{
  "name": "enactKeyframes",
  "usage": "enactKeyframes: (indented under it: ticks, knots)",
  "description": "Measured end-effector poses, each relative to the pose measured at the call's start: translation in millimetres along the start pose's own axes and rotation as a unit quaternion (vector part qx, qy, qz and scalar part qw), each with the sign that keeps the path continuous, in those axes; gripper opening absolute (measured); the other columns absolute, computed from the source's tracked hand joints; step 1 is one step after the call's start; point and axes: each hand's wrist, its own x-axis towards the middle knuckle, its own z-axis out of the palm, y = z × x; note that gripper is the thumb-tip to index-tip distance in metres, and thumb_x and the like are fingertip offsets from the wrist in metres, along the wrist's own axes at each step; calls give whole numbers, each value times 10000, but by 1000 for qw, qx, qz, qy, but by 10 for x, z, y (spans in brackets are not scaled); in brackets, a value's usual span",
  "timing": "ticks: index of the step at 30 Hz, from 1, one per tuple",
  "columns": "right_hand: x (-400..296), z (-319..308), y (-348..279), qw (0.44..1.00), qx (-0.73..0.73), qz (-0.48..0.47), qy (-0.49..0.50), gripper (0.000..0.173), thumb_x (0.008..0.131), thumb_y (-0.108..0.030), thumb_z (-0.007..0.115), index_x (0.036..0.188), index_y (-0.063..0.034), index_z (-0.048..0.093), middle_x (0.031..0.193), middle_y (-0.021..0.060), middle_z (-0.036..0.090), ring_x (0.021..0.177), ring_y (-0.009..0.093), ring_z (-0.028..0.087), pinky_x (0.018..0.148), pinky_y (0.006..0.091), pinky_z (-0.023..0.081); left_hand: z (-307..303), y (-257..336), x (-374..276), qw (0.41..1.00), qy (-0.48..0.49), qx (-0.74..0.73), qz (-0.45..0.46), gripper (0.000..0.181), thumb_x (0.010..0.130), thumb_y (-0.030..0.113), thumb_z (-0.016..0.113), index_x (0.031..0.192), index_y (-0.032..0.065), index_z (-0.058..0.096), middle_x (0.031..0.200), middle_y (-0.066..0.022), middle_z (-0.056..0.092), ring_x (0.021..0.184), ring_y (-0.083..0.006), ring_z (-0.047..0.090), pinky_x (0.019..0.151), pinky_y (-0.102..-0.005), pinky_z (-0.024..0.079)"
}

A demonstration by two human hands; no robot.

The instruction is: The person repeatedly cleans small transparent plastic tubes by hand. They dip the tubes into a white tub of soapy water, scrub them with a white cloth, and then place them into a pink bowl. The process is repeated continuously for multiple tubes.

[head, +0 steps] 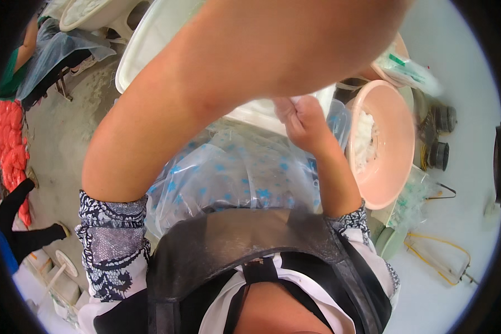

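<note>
My left forearm sweeps close in front of the camera from the lower left to the upper right, and its hand is out of view. My right hand (302,123) is curled beside the near right rim of a white plastic tub (261,119). A little white shows at its fingers, but my forearm partly covers them, so I cannot tell whether they grip something. Much of the tub is hidden under the same forearm. Over my lap lies a clear plastic sheet (234,175) with blue flower prints.
A pink plastic basin (390,154) holding white stringy material (364,140) stands on the right. Behind it is a plastic bag (409,69) with green marking. Red bundles (11,146) lie on the floor at left. Other people's limbs show at the left edge. A cream basin (73,25) is at upper left.
</note>
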Motion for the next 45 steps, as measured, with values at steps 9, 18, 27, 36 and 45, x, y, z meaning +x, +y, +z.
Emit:
enactKeyframes:
  ticks: [9, 18, 27, 36, 45]
  knots:
    - [-9, -481, -418, 931, -297, -89, 191, 585, 727, -227, 702, 1272, -146, 506, 1359, 224, 381, 1263, 314, 370, 1046, 432, 266, 432, 116, -493, 829, -448, -310, -127, 388, 937, 372, 420, 910, 23, 589, 744, -148, 600, 681, -257, 589, 625, -366, 459]
    - [-79, -51, -525, 913, 307, -211, 166, 226, 788, -252, 674, 851, -35, 679, 1275, 256, 463, 1243, 438, 366, 1006, 511, 332, 362, -298, -750, 440, -48, -800, -406, 332, 945, 355, 397, 940, 38, 493, 844, -116, 567, 648, -222, 580, 498, -314, 479]
    - [96, -118, -444, 890, 210, -16, 404, 197, 851, -71, 597, 990, 64, 629, 1034, 171, 636, 1028, 233, 583, 936, 343, 423, 1127, -319, -1141, 966, 166, -160, -117, 273, 870, 196, 543, 1039, -15, 505, 952, -189, 550, 798, -351, 561, 720, -383, 452]
    - [-171, -103, -225, 925, 88, 66, 364, 154, 855, -114, 602, 934, 13, 641, 918, 71, 646, 861, 135, 573, 813, 256, 431, 881, -274, -1056, 717, -158, -506, -453, 298, 916, 305, 468, 810, 34, 532, 735, -97, 578, 690, -288, 561, 612, -348, 445]
    - [-784, 448, 50, 773, 473, 414, 83, 216, 873, -230, 606, 870, -15, 588, 711, 19, 572, 497, 52, 445, 417, 178, 320, 1079, -175, -1954, 658, -103, -531, -524, 339, 943, 369, 437, 825, 62, 520, 687, 3, 469, 615, -92, 465, 528, -233, 424]
